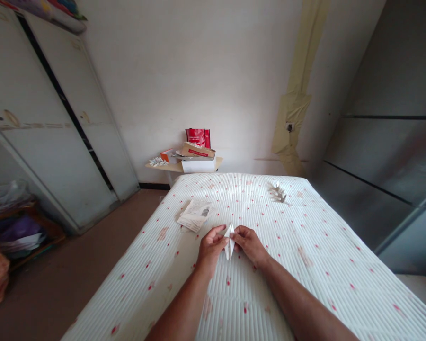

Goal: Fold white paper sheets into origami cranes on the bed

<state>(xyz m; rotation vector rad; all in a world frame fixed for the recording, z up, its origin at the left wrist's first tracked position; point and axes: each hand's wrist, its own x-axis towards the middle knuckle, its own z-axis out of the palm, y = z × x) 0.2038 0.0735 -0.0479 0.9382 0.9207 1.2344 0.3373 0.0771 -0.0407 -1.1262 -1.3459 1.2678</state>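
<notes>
A small white folded paper piece (229,241), narrow and pointed, is held upright between both hands above the bed (305,265). My left hand (210,246) pinches its left side with thumb and fingers closed. From the other side, my right hand (247,243) pinches its right edge. A stack of printed paper sheets (195,214) lies on the bed just beyond my left hand. Several finished small folded paper figures (278,191) sit near the bed's far right.
The bed has a white ribbed cover with red spots. A small table (170,166) at the far wall holds boxes, a red bag (198,136) and more folded figures (158,162). Cabinets (49,123) stand at left, with a cluttered low shelf (17,227).
</notes>
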